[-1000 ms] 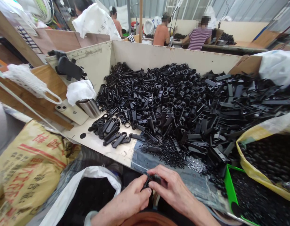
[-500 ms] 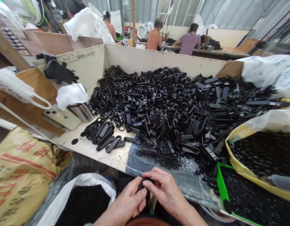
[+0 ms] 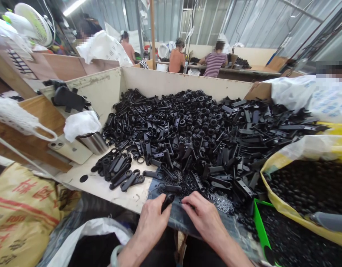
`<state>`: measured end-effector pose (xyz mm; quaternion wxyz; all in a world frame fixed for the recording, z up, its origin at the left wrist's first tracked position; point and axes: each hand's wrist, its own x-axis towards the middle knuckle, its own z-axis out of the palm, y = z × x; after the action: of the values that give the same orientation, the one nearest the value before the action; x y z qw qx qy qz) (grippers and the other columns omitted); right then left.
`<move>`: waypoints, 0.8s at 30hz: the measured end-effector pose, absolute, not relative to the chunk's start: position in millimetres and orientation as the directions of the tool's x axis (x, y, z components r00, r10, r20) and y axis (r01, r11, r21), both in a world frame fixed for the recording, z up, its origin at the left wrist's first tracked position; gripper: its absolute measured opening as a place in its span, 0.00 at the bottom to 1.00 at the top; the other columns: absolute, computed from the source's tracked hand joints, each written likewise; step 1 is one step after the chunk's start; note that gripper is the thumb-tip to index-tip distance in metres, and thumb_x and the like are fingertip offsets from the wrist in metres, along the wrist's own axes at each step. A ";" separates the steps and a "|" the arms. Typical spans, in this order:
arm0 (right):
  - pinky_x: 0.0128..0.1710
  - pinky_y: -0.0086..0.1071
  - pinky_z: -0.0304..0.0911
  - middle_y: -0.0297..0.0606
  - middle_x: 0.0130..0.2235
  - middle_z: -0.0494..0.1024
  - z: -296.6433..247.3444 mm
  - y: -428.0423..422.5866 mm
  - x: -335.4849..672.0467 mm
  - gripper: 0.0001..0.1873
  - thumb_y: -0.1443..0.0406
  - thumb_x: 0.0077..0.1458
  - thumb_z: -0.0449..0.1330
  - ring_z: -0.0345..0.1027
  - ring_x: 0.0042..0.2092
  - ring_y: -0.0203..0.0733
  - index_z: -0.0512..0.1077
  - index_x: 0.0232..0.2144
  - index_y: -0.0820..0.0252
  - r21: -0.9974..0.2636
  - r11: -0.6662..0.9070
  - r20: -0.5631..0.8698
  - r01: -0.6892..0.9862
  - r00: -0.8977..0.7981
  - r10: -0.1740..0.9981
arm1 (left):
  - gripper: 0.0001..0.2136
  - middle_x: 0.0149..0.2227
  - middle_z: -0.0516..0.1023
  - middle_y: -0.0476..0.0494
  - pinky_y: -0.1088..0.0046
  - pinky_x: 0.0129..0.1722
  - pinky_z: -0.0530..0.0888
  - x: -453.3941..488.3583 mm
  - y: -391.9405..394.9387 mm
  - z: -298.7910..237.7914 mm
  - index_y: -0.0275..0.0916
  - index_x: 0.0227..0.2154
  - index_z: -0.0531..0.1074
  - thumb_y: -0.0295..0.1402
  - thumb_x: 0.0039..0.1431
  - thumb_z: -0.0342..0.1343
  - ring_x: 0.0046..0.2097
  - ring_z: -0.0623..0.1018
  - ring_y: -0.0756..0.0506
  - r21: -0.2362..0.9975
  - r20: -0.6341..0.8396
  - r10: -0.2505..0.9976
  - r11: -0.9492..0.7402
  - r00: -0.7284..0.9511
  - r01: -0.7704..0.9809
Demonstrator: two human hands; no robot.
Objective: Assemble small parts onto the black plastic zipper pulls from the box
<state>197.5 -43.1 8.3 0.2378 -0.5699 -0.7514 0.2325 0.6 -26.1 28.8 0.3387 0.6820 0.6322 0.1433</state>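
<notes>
My left hand (image 3: 154,216): closed round a black part (image 3: 167,203), left of the silver pins (image 3: 222,203)
My right hand (image 3: 202,216): fingertips nearly together, whether on anything I cannot tell, near the pins
Heaped black parts (image 3: 184,124): beyond the pins

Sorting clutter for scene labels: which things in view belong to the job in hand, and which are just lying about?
Seems part of the job:
black part in the left hand
heaped black parts
small black pieces
silvery pins
green tray

Probably just lying about:
phone
metal cup
white mesh bag
fan
</notes>
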 end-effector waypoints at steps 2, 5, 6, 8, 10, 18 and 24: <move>0.33 0.29 0.65 0.38 0.38 0.78 2.2 -38.4 190.4 0.13 0.65 0.69 0.51 0.76 0.35 0.41 0.76 0.38 0.55 -0.491 0.311 0.100 0.814 -0.302 0.948 | 0.09 0.29 0.82 0.41 0.68 0.33 0.65 7.1 -21.0 28.0 0.40 0.29 0.74 0.28 0.62 0.51 0.35 0.81 0.39 0.593 -0.209 0.968 0.013 0.138 0.805; 0.31 0.28 0.63 0.38 0.38 0.77 -5.1 -34.6 183.8 0.11 0.67 0.69 0.53 0.77 0.34 0.41 0.75 0.38 0.56 -0.406 0.341 0.100 0.848 -0.329 0.939 | 0.08 0.32 0.84 0.37 0.68 0.34 0.66 13.7 -17.2 21.8 0.40 0.32 0.76 0.27 0.63 0.52 0.38 0.83 0.36 0.522 -0.189 0.973 -0.013 0.131 0.853; 0.31 0.28 0.63 0.37 0.38 0.77 -6.6 -34.0 183.2 0.11 0.67 0.68 0.53 0.77 0.34 0.40 0.75 0.37 0.56 -0.408 0.342 0.100 0.847 -0.331 0.938 | 0.07 0.33 0.84 0.36 0.68 0.34 0.66 15.3 -16.6 19.7 0.39 0.33 0.76 0.27 0.63 0.53 0.38 0.83 0.35 0.504 -0.185 0.973 -0.024 0.135 0.863; 0.32 0.27 0.63 0.37 0.38 0.77 -8.1 -33.2 183.3 0.10 0.68 0.68 0.53 0.77 0.34 0.40 0.75 0.38 0.56 -0.407 0.346 0.102 0.845 -0.335 0.937 | 0.07 0.35 0.85 0.34 0.67 0.33 0.66 18.4 -15.7 16.3 0.39 0.35 0.76 0.27 0.63 0.52 0.39 0.83 0.34 0.478 -0.173 0.974 -0.045 0.144 0.877; 0.32 0.27 0.63 0.37 0.38 0.77 -8.0 -32.6 183.8 0.10 0.68 0.68 0.54 0.78 0.35 0.40 0.75 0.38 0.56 -0.409 0.348 0.104 0.844 -0.335 0.936 | 0.08 0.35 0.85 0.33 0.66 0.33 0.67 21.5 -15.3 13.9 0.38 0.36 0.76 0.25 0.63 0.51 0.39 0.84 0.33 0.464 -0.160 0.975 -0.066 0.157 0.883; 0.31 0.28 0.64 0.38 0.38 0.78 -8.8 -38.1 186.9 0.14 0.66 0.71 0.49 0.78 0.33 0.40 0.74 0.39 0.56 -0.420 0.353 0.143 0.836 -0.323 0.935 | 0.10 0.33 0.84 0.37 0.68 0.35 0.68 6.4 -23.2 9.5 0.41 0.34 0.75 0.26 0.65 0.48 0.37 0.83 0.37 0.571 -0.081 0.967 -0.153 0.241 0.807; 0.34 0.29 0.64 0.38 0.38 0.79 -0.9 -43.6 183.7 0.19 0.59 0.72 0.46 0.76 0.35 0.40 0.76 0.39 0.54 -0.613 0.308 0.157 0.727 -0.270 0.950 | 0.13 0.25 0.78 0.48 0.74 0.30 0.67 -18.1 -38.2 13.1 0.41 0.26 0.72 0.41 0.65 0.54 0.29 0.77 0.44 0.774 -0.107 0.990 0.026 0.090 0.633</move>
<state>183.7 -43.6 -0.9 0.2570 -0.5466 -0.7669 0.2167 -18.1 -38.2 13.1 0.3505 0.6496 0.6247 0.2548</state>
